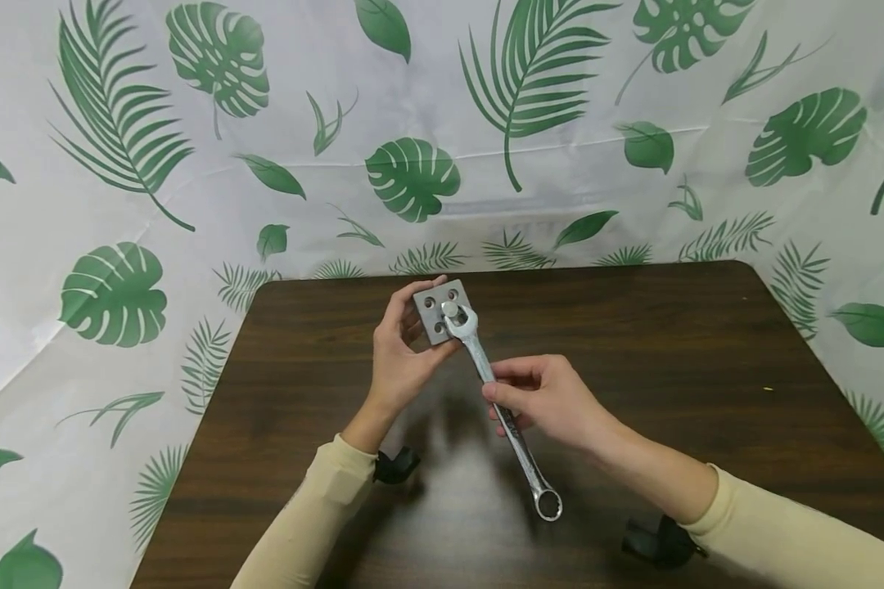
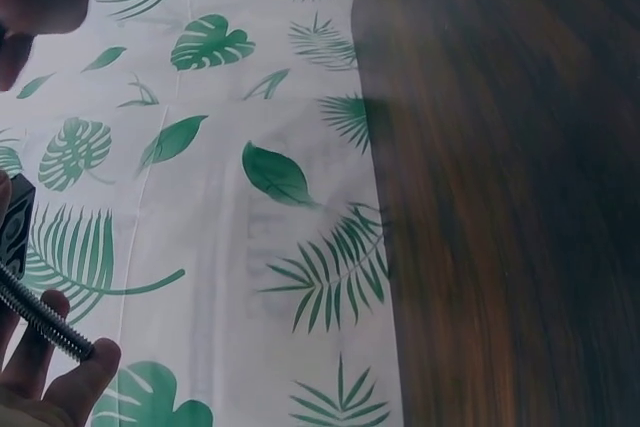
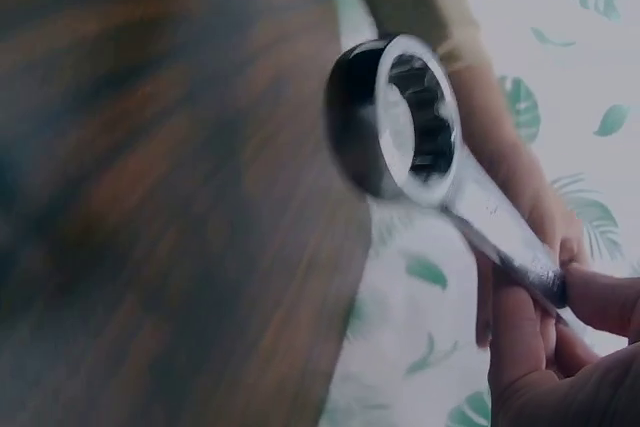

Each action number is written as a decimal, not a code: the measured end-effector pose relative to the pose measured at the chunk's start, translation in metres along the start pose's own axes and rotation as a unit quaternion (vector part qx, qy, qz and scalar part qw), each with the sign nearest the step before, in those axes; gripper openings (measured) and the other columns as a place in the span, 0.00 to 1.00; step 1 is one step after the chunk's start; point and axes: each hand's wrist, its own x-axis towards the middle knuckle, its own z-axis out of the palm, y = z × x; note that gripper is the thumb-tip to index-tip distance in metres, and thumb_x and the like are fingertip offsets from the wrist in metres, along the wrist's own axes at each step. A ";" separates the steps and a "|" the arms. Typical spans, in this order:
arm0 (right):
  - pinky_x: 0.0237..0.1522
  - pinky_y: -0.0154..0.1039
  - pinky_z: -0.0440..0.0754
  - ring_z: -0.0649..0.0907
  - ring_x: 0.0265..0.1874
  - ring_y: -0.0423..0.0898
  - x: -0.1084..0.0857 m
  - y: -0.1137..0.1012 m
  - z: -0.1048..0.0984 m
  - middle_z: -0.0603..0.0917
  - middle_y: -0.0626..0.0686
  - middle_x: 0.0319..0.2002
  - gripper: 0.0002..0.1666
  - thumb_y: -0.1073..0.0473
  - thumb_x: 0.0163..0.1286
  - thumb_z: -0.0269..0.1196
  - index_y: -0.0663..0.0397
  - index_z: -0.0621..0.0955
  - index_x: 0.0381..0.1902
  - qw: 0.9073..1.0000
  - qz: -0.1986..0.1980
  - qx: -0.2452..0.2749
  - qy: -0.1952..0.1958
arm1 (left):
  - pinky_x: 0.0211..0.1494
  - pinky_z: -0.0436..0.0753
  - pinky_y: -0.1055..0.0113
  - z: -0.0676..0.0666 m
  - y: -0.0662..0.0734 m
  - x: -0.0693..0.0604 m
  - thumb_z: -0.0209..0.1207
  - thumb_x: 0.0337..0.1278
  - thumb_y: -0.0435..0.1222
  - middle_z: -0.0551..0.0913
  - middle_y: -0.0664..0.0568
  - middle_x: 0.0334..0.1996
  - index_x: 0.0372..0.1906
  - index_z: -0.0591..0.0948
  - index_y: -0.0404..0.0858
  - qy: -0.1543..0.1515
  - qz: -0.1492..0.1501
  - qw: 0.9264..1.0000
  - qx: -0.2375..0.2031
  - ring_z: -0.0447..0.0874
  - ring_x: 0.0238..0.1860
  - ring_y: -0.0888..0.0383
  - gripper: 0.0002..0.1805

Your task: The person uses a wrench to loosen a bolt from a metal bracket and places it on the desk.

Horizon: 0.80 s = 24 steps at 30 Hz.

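One grey metal block (image 1: 432, 316), holes in its face, grasped at the edges by the left hand (image 1: 401, 364), above the table (image 1: 670, 327); one bolt (image 1: 450, 309), set in the block; one wrench (image 1: 520, 446), open end at the bolt head, exact fit unclear, handle pinched by the right hand (image 1: 556, 401); one leaf-print sheet (image 1: 575, 184), behind the table

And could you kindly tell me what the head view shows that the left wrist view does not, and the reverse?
Only the head view shows the wrench, its open end at the bolt head, and the cream sleeves. Only the left wrist view shows the threaded shank. Both show the left hand, the gray block, the wooden table and the leaf-print backdrop.
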 end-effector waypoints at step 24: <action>0.41 0.47 0.84 0.88 0.39 0.53 0.016 0.015 0.033 0.88 0.58 0.36 0.20 0.62 0.66 0.67 0.69 0.79 0.52 0.975 0.074 0.208 -0.007 | 0.49 0.81 0.61 0.008 0.007 0.001 0.69 0.39 0.16 0.77 0.35 0.59 0.59 0.69 0.24 0.042 0.013 0.999 0.011 0.82 0.52 0.45 0.36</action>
